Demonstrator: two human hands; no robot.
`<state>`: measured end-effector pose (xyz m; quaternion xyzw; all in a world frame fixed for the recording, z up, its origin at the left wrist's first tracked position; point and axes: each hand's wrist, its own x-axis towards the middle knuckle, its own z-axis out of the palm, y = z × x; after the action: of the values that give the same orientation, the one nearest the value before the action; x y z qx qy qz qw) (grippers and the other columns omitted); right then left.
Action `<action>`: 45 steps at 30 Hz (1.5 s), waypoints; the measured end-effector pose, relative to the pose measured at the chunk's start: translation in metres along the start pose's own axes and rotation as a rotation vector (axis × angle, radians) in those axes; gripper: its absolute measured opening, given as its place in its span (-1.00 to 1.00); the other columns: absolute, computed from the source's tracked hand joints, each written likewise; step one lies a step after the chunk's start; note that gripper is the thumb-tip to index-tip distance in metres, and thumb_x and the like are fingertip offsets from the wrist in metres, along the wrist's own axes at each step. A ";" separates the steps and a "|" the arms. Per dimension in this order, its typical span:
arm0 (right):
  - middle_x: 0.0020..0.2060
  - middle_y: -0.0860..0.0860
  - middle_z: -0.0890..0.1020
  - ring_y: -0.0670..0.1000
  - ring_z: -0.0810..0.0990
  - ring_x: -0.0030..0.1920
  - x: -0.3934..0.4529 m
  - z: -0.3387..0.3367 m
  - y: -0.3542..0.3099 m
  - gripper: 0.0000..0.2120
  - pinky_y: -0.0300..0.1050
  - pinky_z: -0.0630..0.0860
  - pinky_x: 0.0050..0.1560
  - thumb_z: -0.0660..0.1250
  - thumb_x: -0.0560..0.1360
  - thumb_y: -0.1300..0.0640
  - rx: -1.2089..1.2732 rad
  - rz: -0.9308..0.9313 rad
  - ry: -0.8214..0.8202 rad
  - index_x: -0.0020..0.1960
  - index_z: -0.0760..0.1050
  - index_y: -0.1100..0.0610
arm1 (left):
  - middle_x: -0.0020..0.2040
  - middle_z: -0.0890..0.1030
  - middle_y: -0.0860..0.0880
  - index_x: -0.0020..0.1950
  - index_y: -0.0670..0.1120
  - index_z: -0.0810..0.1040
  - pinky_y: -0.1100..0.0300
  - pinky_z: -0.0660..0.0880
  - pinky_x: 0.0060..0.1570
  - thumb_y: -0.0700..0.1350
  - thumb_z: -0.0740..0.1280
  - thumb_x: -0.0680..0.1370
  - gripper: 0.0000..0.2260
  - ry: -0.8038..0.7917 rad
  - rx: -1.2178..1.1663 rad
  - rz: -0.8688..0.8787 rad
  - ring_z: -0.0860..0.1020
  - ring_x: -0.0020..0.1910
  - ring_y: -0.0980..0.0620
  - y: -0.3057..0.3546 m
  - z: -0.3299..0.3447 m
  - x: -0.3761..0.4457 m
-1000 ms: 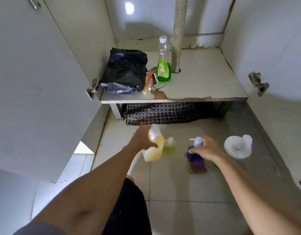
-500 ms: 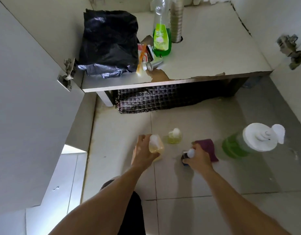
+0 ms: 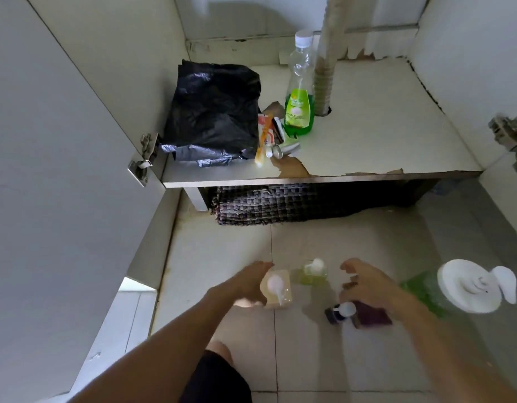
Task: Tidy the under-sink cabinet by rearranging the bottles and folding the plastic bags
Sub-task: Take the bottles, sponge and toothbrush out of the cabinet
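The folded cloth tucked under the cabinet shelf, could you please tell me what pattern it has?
The folded cloth shows a dark, small-checked woven pattern, seen in the head view.

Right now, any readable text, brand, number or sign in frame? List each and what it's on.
"AROMA": partly legible on the green label of the clear bottle standing on the cabinet shelf; the lines above it are too blurred to read.
Orange-and-white packet beside the black plastic bag: print too small to read.
Pump bottles on the floor, yellow, small green, dark purple, large green: no legible text.
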<state>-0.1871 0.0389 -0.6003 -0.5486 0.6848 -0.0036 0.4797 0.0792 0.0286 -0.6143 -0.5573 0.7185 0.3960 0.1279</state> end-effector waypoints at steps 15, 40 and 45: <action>0.35 0.07 0.43 0.10 0.45 0.29 0.135 -0.161 -0.235 -0.11 -0.15 0.37 0.23 0.57 0.27 0.05 0.214 -0.454 0.569 0.44 0.15 0.08 | 0.10 0.55 -0.21 0.07 -0.23 0.50 0.16 0.40 -0.15 -0.26 0.22 0.53 -0.85 0.781 -0.143 -0.130 0.55 0.07 -0.19 0.075 -0.245 0.101; -0.05 -0.02 0.49 0.04 0.50 -0.03 0.122 -0.166 -0.176 -0.47 -0.19 0.41 -0.05 0.52 0.31 -0.01 0.314 -0.323 0.825 0.18 0.40 0.13 | 0.19 0.49 -0.23 0.27 -0.21 0.42 0.04 0.51 0.03 -0.22 0.36 0.46 -0.61 0.588 -0.108 -0.178 0.50 0.19 -0.18 0.123 -0.224 0.144; -0.05 0.00 0.51 0.02 0.48 -0.05 0.069 -0.155 -0.138 -0.49 -0.22 0.36 -0.06 0.52 0.33 0.01 0.382 -0.276 0.846 0.17 0.41 0.13 | 0.17 0.49 -0.18 0.38 -0.16 0.27 0.07 0.49 -0.04 -0.13 0.45 0.41 -0.40 0.553 -0.232 -0.113 0.50 0.18 -0.18 0.147 -0.214 0.113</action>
<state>-0.1819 -0.1490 -0.4884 -0.4867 0.7278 -0.4158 0.2462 -0.0377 -0.1931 -0.4825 -0.6938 0.6440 0.3011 -0.1151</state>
